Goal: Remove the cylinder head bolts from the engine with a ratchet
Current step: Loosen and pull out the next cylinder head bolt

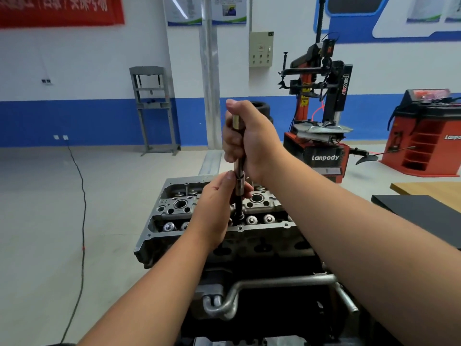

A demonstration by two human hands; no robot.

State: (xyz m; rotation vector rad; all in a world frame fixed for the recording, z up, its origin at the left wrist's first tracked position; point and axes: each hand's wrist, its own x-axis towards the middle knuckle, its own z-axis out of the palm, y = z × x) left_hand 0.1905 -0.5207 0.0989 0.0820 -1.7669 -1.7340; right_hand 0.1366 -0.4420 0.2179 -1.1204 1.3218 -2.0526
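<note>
The grey cylinder head sits on top of the engine in front of me, with valve springs and round bores showing. An upright ratchet extension bar stands over its middle. My right hand grips the upper part of the bar in a fist, thumb on top. My left hand pinches the silver socket at the bar's lower end. Below the socket a dark bolt shank runs down toward the head. The ratchet's head is hidden inside my right fist.
A metal coolant pipe crosses the engine's near side. A red tyre changer and a red wheel balancer stand at the right, a grey press frame by the wall. A black cable trails over the floor. A black mat lies on a wooden table.
</note>
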